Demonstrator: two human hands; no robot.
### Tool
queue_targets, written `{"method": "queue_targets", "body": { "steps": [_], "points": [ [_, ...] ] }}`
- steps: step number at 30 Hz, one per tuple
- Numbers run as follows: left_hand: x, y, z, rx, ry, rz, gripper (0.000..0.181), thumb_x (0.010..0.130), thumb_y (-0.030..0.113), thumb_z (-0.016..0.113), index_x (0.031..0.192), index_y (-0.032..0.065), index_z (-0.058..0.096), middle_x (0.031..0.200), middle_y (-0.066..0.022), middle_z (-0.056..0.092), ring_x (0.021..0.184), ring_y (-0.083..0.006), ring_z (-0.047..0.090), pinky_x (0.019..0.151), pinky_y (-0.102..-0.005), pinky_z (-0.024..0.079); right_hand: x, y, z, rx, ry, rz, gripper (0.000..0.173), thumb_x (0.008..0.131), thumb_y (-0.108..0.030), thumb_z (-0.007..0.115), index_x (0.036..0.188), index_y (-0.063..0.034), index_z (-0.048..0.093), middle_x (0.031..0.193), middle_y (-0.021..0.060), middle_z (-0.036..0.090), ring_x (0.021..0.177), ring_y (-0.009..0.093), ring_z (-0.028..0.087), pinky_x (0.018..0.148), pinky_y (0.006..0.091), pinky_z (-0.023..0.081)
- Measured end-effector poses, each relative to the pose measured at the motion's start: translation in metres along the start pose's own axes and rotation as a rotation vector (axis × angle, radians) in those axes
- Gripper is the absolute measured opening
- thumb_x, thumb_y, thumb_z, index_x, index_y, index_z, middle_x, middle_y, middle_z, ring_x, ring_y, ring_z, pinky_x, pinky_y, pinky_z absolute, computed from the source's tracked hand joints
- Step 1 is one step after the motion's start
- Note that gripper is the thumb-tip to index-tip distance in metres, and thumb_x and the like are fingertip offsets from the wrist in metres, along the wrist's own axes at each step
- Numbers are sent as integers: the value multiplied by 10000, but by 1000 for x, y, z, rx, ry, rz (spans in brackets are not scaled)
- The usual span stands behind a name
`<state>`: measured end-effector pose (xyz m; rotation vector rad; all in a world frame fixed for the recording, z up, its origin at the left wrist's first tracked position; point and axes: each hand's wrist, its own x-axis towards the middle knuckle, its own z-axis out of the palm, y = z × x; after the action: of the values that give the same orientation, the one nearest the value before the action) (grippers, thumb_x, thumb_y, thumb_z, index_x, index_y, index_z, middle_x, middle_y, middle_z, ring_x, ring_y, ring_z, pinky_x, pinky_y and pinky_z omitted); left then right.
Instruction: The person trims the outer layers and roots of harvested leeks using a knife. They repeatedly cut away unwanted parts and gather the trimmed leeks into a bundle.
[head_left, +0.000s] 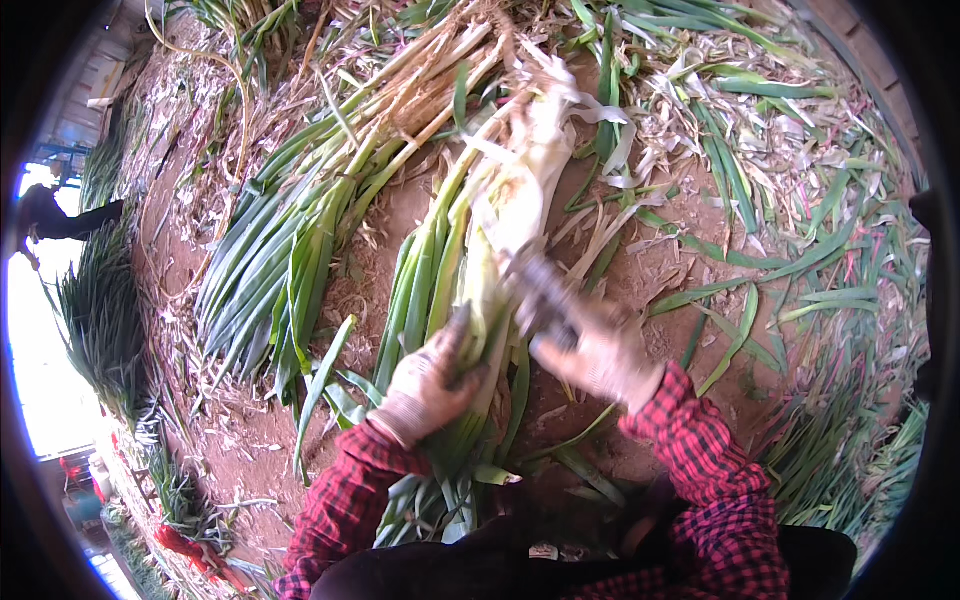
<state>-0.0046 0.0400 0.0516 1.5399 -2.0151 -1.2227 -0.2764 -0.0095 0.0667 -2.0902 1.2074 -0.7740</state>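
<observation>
A bundle of large green onions (525, 180) lies in front of me, its white shanks pointing away and its green leaves towards me. My left hand (431, 379), in a glove with dark finger coating, is wrapped around the bundle's leaf end. My right hand (585, 341), gloved the same way, is at the right side of the stalks and strongly blurred. Whether its fingers hold a leaf cannot be made out. Left of the bundle, a pile of untrimmed green onions (277, 247) lies on the soil, dry brown husks around its root end.
Peeled husks and loose leaves (742, 187) litter the ground to the right. More green onions (847, 442) lie at lower right, and others (105, 322) line the left side. Another person (56, 214) in dark clothing is at far left. Red material (191, 551) lies at lower left.
</observation>
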Motion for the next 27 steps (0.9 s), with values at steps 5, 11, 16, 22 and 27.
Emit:
{"method": "queue_targets", "body": {
  "steps": [5, 11, 16, 22, 27],
  "points": [
    [1, 39, 3, 334, -153, -42, 820, 937, 545, 644, 1609, 180, 345, 1169, -251, 614, 1027, -428, 663, 901, -496, 548, -16, -2, -3, -1, -97, 104, 881, 825, -270, 753, 1612, -256, 356, 837, 134, 712, 715, 329, 708, 676, 423, 594],
    [79, -61, -28, 476, 535, -58, 525, 907, 231, 721, 1376, 58, 563, 1355, -214, 593, 1260, -405, 565, 1041, -480, 482, -6, -16, 14, -27, -242, 90, 877, 838, -308, 726, 1618, -314, 325, 857, 122, 729, 730, 327, 726, 671, 459, 594],
    [135, -100, -49, 542, 362, -352, 815, 782, 354, 821, 1461, 58, 481, 1373, -218, 554, 1301, -399, 526, 1047, -486, 477, 20, -8, 29, -175, -207, 114, 909, 849, -292, 721, 1637, -291, 268, 900, 125, 742, 781, 332, 736, 722, 442, 598],
    [113, -76, -55, 461, 512, -304, 815, 729, 290, 853, 1411, 46, 478, 1290, -226, 562, 1203, -407, 581, 1001, -480, 503, 23, -14, 33, -218, -254, 129, 941, 837, -264, 740, 1643, -292, 256, 791, 93, 713, 649, 257, 713, 644, 404, 603],
    [76, -75, -61, 281, 593, -289, 572, 767, 177, 817, 1273, 73, 570, 1100, -209, 699, 1014, -387, 690, 859, -466, 547, 18, -38, 48, -164, -274, 54, 900, 835, -234, 750, 1626, -272, 322, 872, 83, 738, 722, 250, 730, 701, 365, 611]
  ]
}}
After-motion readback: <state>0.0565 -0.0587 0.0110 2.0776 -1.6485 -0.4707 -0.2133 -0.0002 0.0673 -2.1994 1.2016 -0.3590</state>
